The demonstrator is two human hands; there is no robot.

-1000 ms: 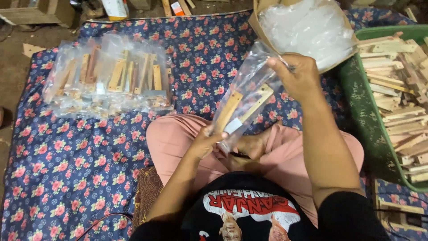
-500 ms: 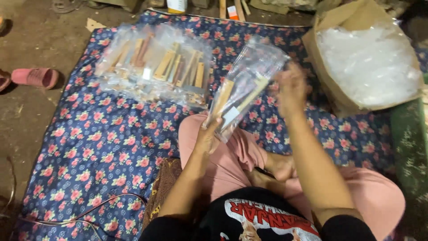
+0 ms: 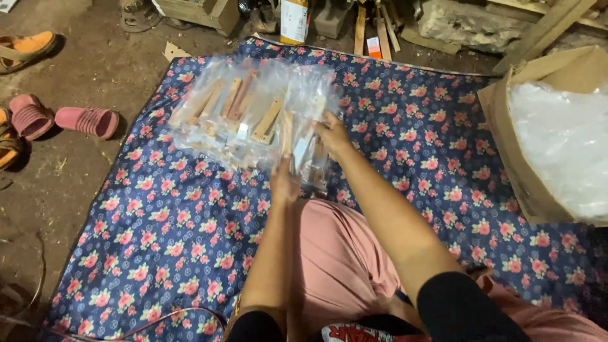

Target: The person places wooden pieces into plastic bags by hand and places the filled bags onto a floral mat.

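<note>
Clear plastic bag of wooden sticks (image 3: 303, 152) is gripped by both hands, left hand (image 3: 284, 183) clasping its lower end, right hand (image 3: 334, 136) pinching its top, beside the pile of filled bags (image 3: 244, 111). Placing it well likely means lowering it flat, aligned with that pile on the floral mat (image 3: 190, 221).

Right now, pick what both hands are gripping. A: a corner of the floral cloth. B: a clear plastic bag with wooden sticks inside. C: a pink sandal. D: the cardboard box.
B: the left hand and the right hand both grip a clear plastic bag of wooden sticks, held at the edge of the pile of filled bags lying on the floral cloth.
</note>
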